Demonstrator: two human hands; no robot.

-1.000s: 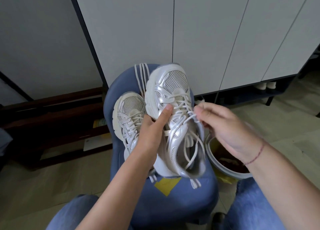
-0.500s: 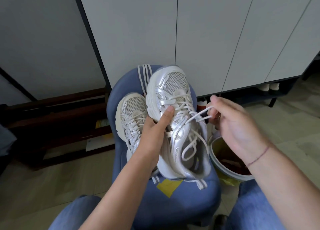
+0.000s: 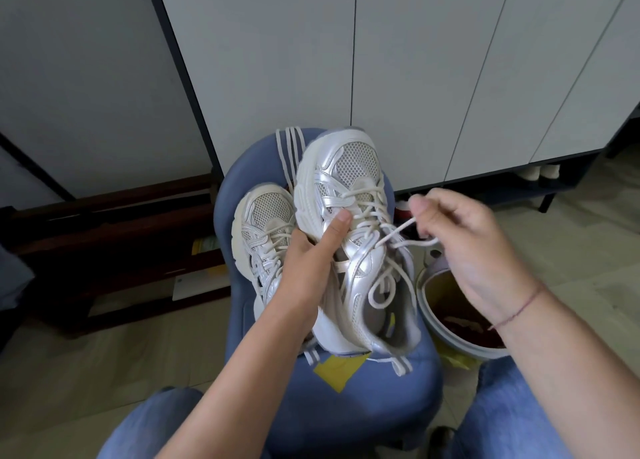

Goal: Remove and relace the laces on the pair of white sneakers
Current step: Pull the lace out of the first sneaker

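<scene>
Left hand [image 3: 311, 261] grips the raised white sneaker [image 3: 349, 216], thumb on its laces; right hand [image 3: 464, 244] pinches a pulled-out lace [image 3: 401, 232] over a blue stool [image 3: 346, 399].

Two bare forearms come in from the bottom edge, ending in the left hand [image 3: 304, 268] and the right hand [image 3: 464, 247]. The left thumb [image 3: 337, 223] has a short, trimmed nail. Around the right wrist runs a bracelet [image 3: 519, 311] — a thin red thread, a single strand, lying slantwise across the wrist. Both legs wear jeans [image 3: 156, 424] of mid-blue denim, faded and faintly mottled; the left knee shows at lower left, the right leg [image 3: 526, 406] at lower right. Beside the right leg, at the bottom edge, is a dark shoe [image 3: 441, 439] — only its rounded toe shows.
</scene>
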